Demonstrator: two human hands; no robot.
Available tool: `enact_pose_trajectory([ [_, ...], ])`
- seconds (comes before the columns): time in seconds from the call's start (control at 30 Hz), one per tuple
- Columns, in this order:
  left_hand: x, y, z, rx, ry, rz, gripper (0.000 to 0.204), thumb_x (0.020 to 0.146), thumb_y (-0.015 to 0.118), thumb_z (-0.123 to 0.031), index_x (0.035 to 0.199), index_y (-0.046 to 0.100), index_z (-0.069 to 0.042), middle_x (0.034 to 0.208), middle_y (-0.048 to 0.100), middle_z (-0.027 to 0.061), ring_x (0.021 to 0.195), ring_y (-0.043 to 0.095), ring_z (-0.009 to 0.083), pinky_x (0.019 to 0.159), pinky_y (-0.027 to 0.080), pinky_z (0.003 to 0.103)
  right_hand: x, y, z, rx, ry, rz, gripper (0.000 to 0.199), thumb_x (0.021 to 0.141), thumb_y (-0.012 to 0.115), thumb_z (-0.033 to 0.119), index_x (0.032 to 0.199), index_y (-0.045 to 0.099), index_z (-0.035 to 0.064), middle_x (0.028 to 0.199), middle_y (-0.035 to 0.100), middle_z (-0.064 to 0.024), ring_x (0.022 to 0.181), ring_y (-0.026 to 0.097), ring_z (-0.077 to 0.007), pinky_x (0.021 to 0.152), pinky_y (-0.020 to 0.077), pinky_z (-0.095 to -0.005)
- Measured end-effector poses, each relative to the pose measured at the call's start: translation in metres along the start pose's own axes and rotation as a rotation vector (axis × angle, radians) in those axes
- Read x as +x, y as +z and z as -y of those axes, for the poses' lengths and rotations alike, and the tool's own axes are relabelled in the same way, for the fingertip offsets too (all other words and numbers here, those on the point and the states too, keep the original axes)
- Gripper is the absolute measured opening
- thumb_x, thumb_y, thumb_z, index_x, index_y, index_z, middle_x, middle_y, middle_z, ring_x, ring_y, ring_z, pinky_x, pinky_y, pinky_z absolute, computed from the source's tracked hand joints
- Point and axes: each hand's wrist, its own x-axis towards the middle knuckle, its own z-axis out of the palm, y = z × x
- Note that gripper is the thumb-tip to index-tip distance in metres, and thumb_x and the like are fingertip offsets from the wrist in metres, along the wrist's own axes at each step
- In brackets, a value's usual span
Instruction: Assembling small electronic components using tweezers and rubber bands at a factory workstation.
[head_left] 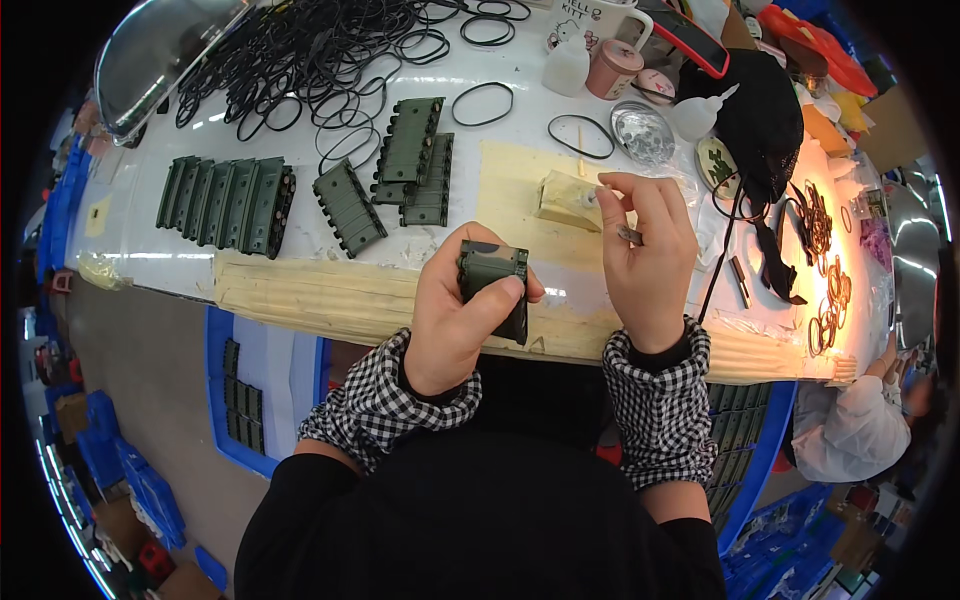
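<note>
— Hands first, from the head camera: what has each one got?

— The left hand is wrapped around a dark green plastic part, thumb pressed across its near face and fingers curled behind, so it sits upright just above the near edge of the table. I'd judge it's held that way to keep the top face turned up and steady.

— And the other?

— The right hand is raised just right of it, thumb and forefinger pinched together on something tiny, with a small metal piece showing below the fingers. What exactly is pinched is too small to tell.

— What lies around them?

— Just beyond the right hand, a taped block with a thin stick standing up in it. Far left, a row of green parts stands on edge, and a stack of them sits mid-table, probably sorted so each comes easily to hand. Black rubber rings are heaped at the far side, and a squeeze bottle stands far right beside a round tin.

— Anything hidden?

— The lower half of the held part is covered by the palm, and the blue bins under the table are partly cut off by the sleeves.
</note>
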Motion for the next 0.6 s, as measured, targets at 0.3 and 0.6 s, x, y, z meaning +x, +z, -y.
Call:
enact_pose_trajectory([
  [0.3, -0.004, 0.004, 0.002, 0.105, 0.213, -0.034, 0.021, 0.079, 0.06, 0.001, 0.095, 0.047, 0.001, 0.083, 0.061, 0.0057, 0.077, 0.056, 0.0072, 0.072, 0.047, 0.024, -0.022, -0.029, 0.046, 0.47, 0.124, 0.337, 0.017, 0.077, 0.072, 0.002, 0.094, 0.069, 0.0029, 0.077, 0.063, -0.003, 0.051, 0.044, -0.0067, 0.043, 0.0299, -0.0211],
  [0.6, -0.008, 0.004, 0.007, 0.292, 0.407, -0.014, 0.022, 0.076, 0.062, 0.001, 0.091, 0.046, 0.0, 0.079, 0.055, 0.0038, 0.07, 0.049, 0.0053, 0.065, 0.042, 0.022, -0.03, -0.026, 0.044, 0.679, 0.281, 0.395, 0.01, 0.077, 0.071, 0.0, 0.087, 0.069, 0.0007, 0.072, 0.058, 0.0018, 0.047, 0.035, -0.0004, 0.043, 0.0265, -0.0182],
])
